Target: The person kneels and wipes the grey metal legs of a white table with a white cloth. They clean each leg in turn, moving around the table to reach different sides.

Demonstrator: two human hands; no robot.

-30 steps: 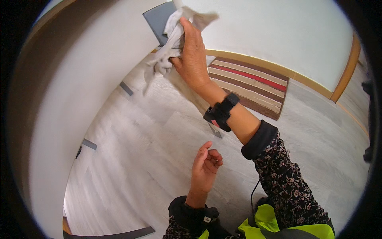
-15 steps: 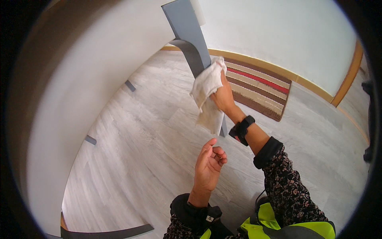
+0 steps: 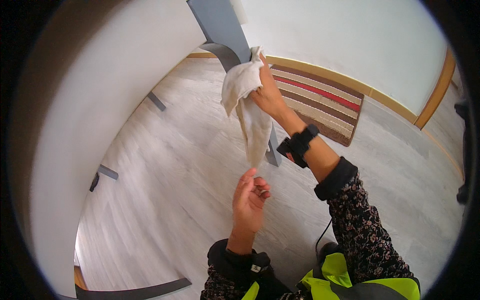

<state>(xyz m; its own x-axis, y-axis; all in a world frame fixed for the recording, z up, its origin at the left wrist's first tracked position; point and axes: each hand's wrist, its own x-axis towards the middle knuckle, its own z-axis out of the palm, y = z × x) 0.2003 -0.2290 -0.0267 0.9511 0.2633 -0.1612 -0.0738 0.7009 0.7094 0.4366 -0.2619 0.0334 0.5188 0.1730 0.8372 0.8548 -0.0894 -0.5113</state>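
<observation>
My right hand (image 3: 268, 92) grips a whitish cloth (image 3: 245, 85) and presses it against a flat grey post (image 3: 220, 25), which looks like a furniture leg. The cloth wraps the post's side, and its loose end hangs down over the lower part. My right fingers are partly hidden by the folds. Below the cloth's hanging tip, my left hand (image 3: 248, 202) is raised and holds nothing. Its index finger reaches up close to the cloth while the others are loosely curled; whether that fingertip touches the cloth I cannot tell.
A large white curved panel (image 3: 90, 115) fills the left side, with short grey feet (image 3: 157, 101) below its edge. Behind the post, a striped mat (image 3: 320, 102) lies by the white wall (image 3: 345, 45). A dark curved bar (image 3: 135, 292) runs along the bottom left.
In the picture the post, cloth and both hands have shifted left, the cloth and right hand also slightly up. The cloth's end hangs narrower. My left hand remains just below it.
</observation>
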